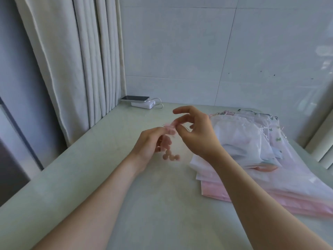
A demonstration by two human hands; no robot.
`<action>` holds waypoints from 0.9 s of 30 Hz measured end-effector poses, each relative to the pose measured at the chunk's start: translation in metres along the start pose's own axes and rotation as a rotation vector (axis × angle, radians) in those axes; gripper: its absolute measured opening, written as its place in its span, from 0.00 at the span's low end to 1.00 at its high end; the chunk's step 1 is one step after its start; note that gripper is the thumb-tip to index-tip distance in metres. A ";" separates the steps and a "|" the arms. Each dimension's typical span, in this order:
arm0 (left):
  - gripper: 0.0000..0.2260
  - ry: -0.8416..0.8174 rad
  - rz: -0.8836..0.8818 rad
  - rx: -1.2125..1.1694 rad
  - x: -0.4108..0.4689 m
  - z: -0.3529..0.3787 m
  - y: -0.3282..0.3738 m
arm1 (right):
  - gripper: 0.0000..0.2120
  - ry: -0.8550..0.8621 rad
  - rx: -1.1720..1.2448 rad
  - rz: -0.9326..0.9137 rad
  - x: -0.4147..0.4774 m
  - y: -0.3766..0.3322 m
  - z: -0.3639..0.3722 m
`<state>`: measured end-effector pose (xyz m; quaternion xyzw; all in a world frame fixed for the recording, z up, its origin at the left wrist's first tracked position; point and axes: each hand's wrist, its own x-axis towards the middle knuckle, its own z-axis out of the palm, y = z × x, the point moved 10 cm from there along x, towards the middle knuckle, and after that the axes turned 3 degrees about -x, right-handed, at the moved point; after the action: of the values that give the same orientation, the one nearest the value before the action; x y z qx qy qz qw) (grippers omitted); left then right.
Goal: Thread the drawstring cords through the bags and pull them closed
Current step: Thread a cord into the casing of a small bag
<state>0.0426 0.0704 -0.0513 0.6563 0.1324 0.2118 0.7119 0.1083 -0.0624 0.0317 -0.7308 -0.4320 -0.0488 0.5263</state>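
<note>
Both hands are raised above the middle of the pale table (111, 177). My left hand (149, 147) grips a small pink drawstring bag (169, 131) whose gathered pink top sticks out above the fingers. Several round pinkish pieces (171, 156) show below that hand, blurred; I cannot tell whether they lie inside the bag. My right hand (196, 130) pinches the pink top of the bag between thumb and middle finger, with the index finger lifted. No cord is plainly visible. A stack of sheer pink and white bags (261, 150) lies to the right.
A phone (135, 98) rests on a white power bank (143, 104) with a white cable at the table's far edge. Beige curtains (81, 60) hang along the left side. A tiled wall stands behind the table.
</note>
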 end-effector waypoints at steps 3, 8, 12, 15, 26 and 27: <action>0.17 -0.033 -0.011 -0.033 -0.003 0.001 0.001 | 0.18 0.027 0.069 0.036 -0.003 0.007 0.000; 0.08 0.018 -0.005 -0.139 -0.008 -0.007 -0.001 | 0.26 0.074 0.164 0.227 -0.013 0.036 0.005; 0.05 0.027 0.021 -0.165 -0.012 -0.015 -0.004 | 0.22 -0.010 0.366 0.385 -0.021 0.052 0.016; 0.10 0.115 0.049 -0.193 -0.013 -0.024 -0.002 | 0.17 -0.015 0.304 0.356 -0.021 0.048 0.015; 0.07 0.307 0.119 -0.107 -0.009 -0.046 -0.002 | 0.08 0.163 0.263 0.392 -0.024 0.061 0.009; 0.07 0.337 0.142 -0.077 -0.010 -0.049 0.000 | 0.07 0.165 0.280 0.392 -0.024 0.060 0.008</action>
<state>0.0110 0.1086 -0.0578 0.5916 0.1951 0.3732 0.6875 0.1310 -0.0742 -0.0286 -0.7143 -0.2401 0.0549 0.6551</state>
